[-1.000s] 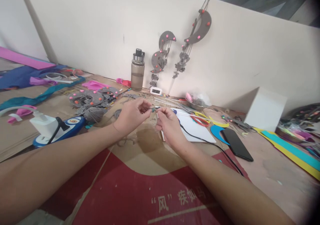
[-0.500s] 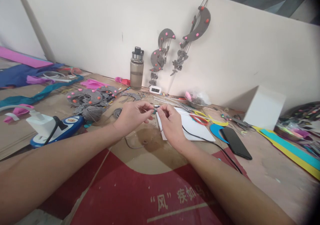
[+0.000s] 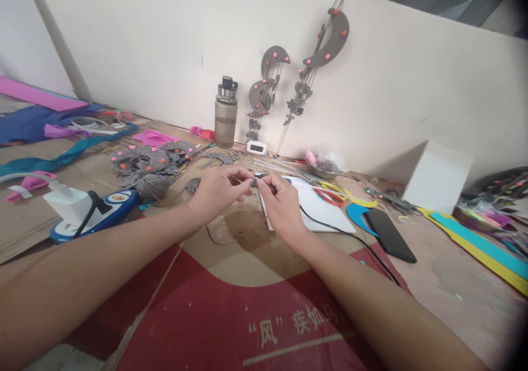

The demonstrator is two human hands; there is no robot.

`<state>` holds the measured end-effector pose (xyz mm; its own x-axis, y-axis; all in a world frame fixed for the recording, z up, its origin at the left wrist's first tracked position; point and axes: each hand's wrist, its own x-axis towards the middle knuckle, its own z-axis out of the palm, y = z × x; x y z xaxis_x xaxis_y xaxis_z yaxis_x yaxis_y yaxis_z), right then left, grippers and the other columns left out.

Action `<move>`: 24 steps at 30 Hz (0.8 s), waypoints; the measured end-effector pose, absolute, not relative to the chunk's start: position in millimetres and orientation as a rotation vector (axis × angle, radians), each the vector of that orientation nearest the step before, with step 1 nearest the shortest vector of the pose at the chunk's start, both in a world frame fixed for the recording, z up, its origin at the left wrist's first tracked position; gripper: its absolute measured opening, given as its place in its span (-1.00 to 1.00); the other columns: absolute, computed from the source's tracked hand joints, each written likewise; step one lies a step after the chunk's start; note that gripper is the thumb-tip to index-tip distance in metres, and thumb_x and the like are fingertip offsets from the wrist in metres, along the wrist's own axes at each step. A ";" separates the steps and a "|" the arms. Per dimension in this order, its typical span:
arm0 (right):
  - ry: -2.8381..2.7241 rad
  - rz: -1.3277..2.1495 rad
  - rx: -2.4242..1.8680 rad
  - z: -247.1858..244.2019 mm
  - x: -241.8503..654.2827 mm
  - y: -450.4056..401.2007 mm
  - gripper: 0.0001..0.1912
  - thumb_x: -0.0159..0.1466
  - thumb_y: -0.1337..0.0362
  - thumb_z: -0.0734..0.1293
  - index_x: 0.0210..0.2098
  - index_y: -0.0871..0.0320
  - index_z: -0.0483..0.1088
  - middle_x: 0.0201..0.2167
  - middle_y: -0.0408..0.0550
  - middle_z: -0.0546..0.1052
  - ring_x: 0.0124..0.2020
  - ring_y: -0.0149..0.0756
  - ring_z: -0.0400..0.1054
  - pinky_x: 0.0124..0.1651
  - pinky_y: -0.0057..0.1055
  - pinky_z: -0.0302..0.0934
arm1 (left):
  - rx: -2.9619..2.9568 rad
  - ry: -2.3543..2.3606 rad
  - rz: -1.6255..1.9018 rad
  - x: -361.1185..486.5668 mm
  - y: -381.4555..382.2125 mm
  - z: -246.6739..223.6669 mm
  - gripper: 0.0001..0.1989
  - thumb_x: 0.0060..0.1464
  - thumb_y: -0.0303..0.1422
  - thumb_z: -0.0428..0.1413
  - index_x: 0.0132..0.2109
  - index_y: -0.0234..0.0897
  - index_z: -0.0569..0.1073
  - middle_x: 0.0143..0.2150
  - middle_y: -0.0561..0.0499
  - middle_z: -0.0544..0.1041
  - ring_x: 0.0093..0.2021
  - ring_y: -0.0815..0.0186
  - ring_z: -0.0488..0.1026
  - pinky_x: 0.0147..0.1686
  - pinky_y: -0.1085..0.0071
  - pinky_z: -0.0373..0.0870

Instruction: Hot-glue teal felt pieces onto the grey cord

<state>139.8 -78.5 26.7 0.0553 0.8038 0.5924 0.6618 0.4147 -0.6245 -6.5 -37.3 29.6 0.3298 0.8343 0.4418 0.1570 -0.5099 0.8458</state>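
Note:
Above the cardboard, my left hand and my right hand meet fingertip to fingertip. Both are closed in a pinch on a small teal piece. Its kind is too small to make out, and the fingers hide most of it. Grey cord lies in a loose curve on the cardboard below my left hand, and a coil of grey cord sits just left of that hand. Beneath and beside my right hand is a white board, crossed by a black cable.
A power strip and a grey yarn ball stand left. Behind are a water bottle and a small digital clock. To the right lie red and yellow rings, a blue crescent and a phone. Grey crescent hangings hang on the wall.
Both hands stay nearly in place. The right fingertips have shifted slightly, and less of the teal piece shows between them. Nothing else has visibly moved.

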 end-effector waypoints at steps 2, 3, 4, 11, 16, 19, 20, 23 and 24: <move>-1.660 0.180 -1.306 26.7 139.5 -78.9 -0.75 0.27 0.19 0.16 -0.47 0.14 0.33 -0.50 -0.18 0.37 -0.45 -0.40 0.19 -0.35 -0.46 0.03 | 1.880 0.872 1.211 -6.5 -37.2 29.8 -0.79 -0.01 -0.26 0.11 -0.30 -0.33 0.48 -0.41 -0.03 0.54 -0.43 0.31 0.52 -0.57 0.50 0.47; -1.660 0.181 -1.307 26.7 139.4 -79.2 -0.74 0.27 0.19 0.16 -0.47 0.14 0.34 -0.50 -0.18 0.38 -0.44 -0.40 0.20 -0.35 -0.46 0.04 | 1.880 0.870 1.214 -6.5 -37.5 30.1 -0.79 -0.01 -0.26 0.11 -0.30 -0.33 0.48 -0.41 -0.03 0.54 -0.42 0.31 0.52 -0.57 0.50 0.47; -1.662 0.184 -1.307 26.7 139.4 -79.4 -0.74 0.27 0.19 0.16 -0.47 0.14 0.34 -0.50 -0.18 0.39 -0.44 -0.40 0.21 -0.35 -0.46 0.04 | 1.880 0.868 1.217 -6.5 -37.8 30.4 -0.79 -0.01 -0.26 0.11 -0.31 -0.33 0.48 -0.42 -0.03 0.54 -0.42 0.31 0.52 -0.57 0.50 0.46; -1.668 0.189 -1.307 27.2 139.7 -80.7 -0.73 0.27 0.18 0.16 -0.45 0.14 0.38 -0.48 -0.17 0.43 -0.43 -0.39 0.24 -0.33 -0.46 0.06 | 1.853 0.860 1.249 -5.4 -41.2 33.5 -0.83 -0.03 -0.28 0.13 -0.35 -0.33 0.47 -0.49 0.00 0.53 -0.49 0.35 0.50 -0.61 0.54 0.43; -1.662 0.185 -1.307 27.7 139.1 -80.5 -0.72 0.27 0.17 0.16 -0.47 0.14 0.37 -0.50 -0.17 0.42 -0.44 -0.40 0.23 -0.34 -0.47 0.06 | 1.849 0.841 1.242 -5.2 -42.3 34.3 -0.83 -0.03 -0.29 0.13 -0.34 -0.34 0.47 -0.49 0.00 0.53 -0.48 0.36 0.50 -0.60 0.54 0.43; -1.664 0.196 -1.319 27.6 139.1 -80.7 -0.72 0.27 0.17 0.16 -0.45 0.14 0.39 -0.49 -0.17 0.43 -0.44 -0.40 0.24 -0.34 -0.47 0.06 | 1.838 0.839 1.225 -5.2 -41.6 33.3 -0.82 -0.02 -0.29 0.12 -0.33 -0.35 0.46 -0.47 -0.01 0.52 -0.46 0.35 0.50 -0.58 0.53 0.44; -1.665 0.201 -1.322 27.6 139.1 -80.9 -0.72 0.27 0.17 0.16 -0.45 0.14 0.39 -0.49 -0.17 0.43 -0.44 -0.40 0.24 -0.33 -0.46 0.06 | 1.835 0.835 1.225 -5.2 -41.1 32.5 -0.82 -0.02 -0.29 0.12 -0.33 -0.35 0.46 -0.46 -0.01 0.52 -0.45 0.35 0.50 -0.57 0.53 0.44; -1.653 0.221 -1.320 27.2 139.1 -81.0 -0.74 0.26 0.18 0.17 -0.46 0.14 0.39 -0.49 -0.18 0.44 -0.44 -0.40 0.24 -0.33 -0.47 0.07 | 1.833 0.794 1.235 -5.1 -39.4 29.5 -0.82 0.00 -0.28 0.11 -0.32 -0.34 0.45 -0.44 -0.01 0.51 -0.42 0.33 0.50 -0.56 0.51 0.45; -1.644 0.232 -1.318 27.0 139.0 -80.9 -0.74 0.25 0.18 0.17 -0.46 0.14 0.39 -0.50 -0.18 0.44 -0.44 -0.40 0.24 -0.34 -0.47 0.07 | 1.833 0.777 1.238 -5.1 -39.0 28.5 -0.81 0.00 -0.28 0.10 -0.32 -0.34 0.45 -0.43 -0.01 0.51 -0.41 0.33 0.51 -0.56 0.51 0.45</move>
<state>139.0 -80.9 27.0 0.0665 0.8271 0.5581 0.6401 0.3937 -0.6598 -5.1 -39.0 28.5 0.3398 0.8179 0.4643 0.0622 -0.5122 0.8566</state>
